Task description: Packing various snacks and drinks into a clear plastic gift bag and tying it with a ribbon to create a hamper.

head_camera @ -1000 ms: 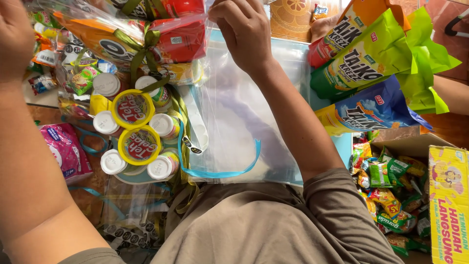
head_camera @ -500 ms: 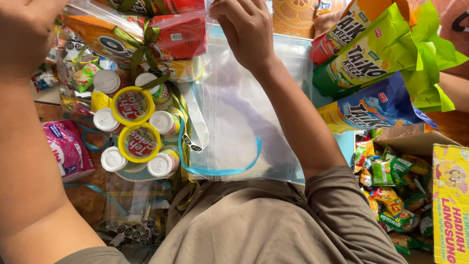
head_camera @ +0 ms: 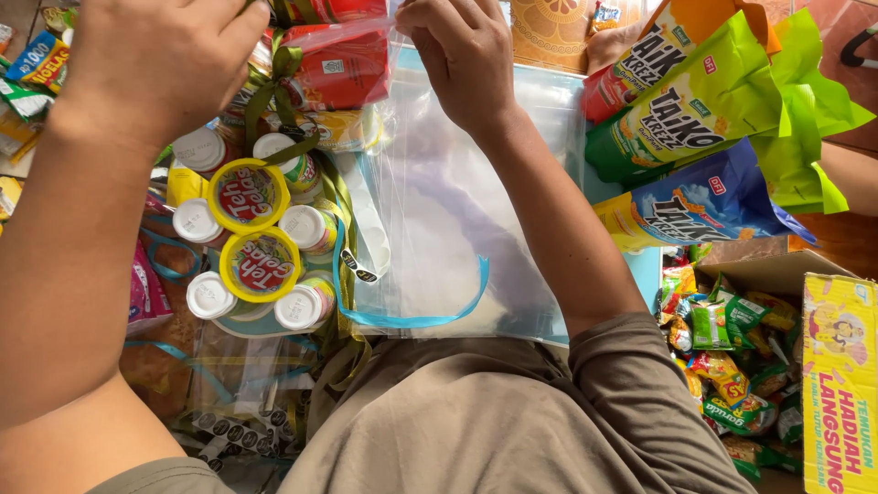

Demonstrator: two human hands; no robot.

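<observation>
Spread flat in the middle of the view, a clear plastic bag lies over the person's lap, with a thin blue ribbon curving across its lower part. The right hand pinches the bag's upper edge, fingers curled closed on the film. The left hand is raised at the upper left, fingers bent inward over a wrapped bundle; whether it grips anything I cannot tell. Just beside the bag on the left sits that bundle of small bottles with white caps and two cups with yellow-rimmed lids, tied with an olive green ribbon beneath a red packet. To the right of the bag lean green snack bags and a blue snack bag. Farther right, a cardboard box holds many small snack packets.
</observation>
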